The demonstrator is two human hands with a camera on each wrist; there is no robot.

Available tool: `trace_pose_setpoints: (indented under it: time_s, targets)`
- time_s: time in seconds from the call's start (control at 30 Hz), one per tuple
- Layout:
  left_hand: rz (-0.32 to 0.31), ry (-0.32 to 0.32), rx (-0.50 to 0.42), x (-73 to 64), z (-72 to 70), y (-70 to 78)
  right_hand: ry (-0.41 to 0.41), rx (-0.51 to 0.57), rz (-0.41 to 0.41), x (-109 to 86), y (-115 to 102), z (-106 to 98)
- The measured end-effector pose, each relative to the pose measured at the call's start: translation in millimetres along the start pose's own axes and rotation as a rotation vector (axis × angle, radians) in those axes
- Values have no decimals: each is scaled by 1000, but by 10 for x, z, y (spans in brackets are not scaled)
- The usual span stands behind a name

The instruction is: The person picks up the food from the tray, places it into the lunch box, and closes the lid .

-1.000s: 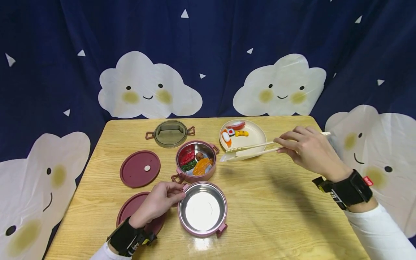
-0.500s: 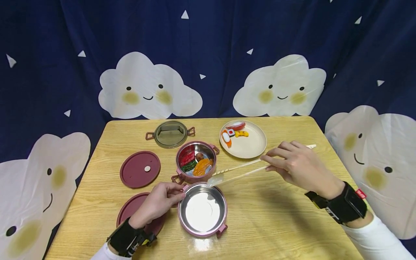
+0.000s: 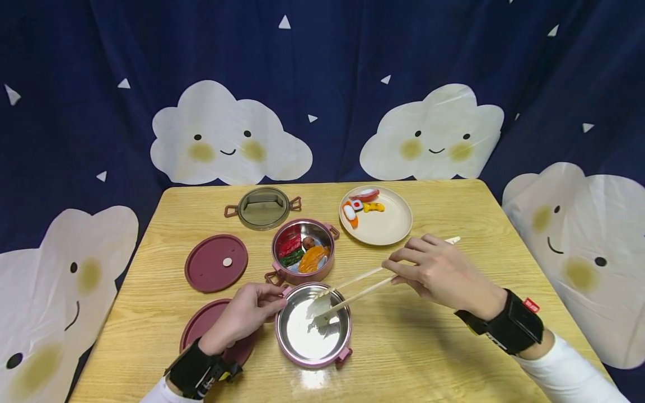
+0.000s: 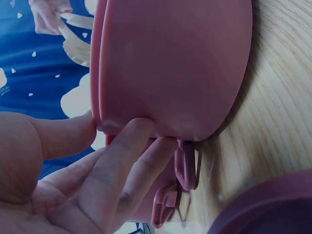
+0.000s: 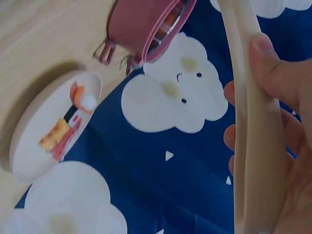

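My left hand (image 3: 247,310) pinches the near pink, steel-lined pot (image 3: 347,336) at its left side, by a handle. In the left wrist view the thumb presses the rim and the fingertips lie against the pot's wall (image 4: 170,63). My right hand (image 3: 438,274) grips cream tongs (image 3: 358,296) whose parted tips reach inside this pot. Near the tips, a pale translucent piece is hard to make out against the shiny bottom. In the right wrist view the thumb lies along one arm of the tongs (image 5: 263,146), and fingertips show behind the other.
Just behind stands a second pink pot (image 3: 304,276) holding red, green, orange and brown toy food. A cream plate (image 3: 390,221) carries several sushi toys (image 3: 350,214). Two plum lids (image 3: 209,268) (image 3: 201,322) lie at left; a smoky lid (image 3: 262,215) with handles lies at the back.
My right hand has moved left and toward me, bringing the tongs from beside the plate into the near pot. The pale piece between the tips went along. My left hand has stayed put.
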State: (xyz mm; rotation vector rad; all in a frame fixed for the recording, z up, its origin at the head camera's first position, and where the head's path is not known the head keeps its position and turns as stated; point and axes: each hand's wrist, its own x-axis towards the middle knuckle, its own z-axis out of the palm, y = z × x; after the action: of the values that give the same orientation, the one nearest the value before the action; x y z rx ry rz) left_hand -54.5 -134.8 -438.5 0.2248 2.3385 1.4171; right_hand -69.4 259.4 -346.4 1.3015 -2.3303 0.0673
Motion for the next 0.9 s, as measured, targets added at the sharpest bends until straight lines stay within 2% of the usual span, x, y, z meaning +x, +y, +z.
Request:
trace_pose_setpoints:
  time_s: [0.13,0.37,0.63,0.9]
  targets:
    - [-5,3,1,0,-3,7,-35,-14,-21,44,-50,60]
    - [-19,7,4,-5,5,16,-35,-19,-44,115,-130,186]
    - [-12,12,12,-6,5,14,-82,-66,-51,191,-206,287]
    - [-1,0,3,-2,1,2,-61,-94,-72,243,-254,385]
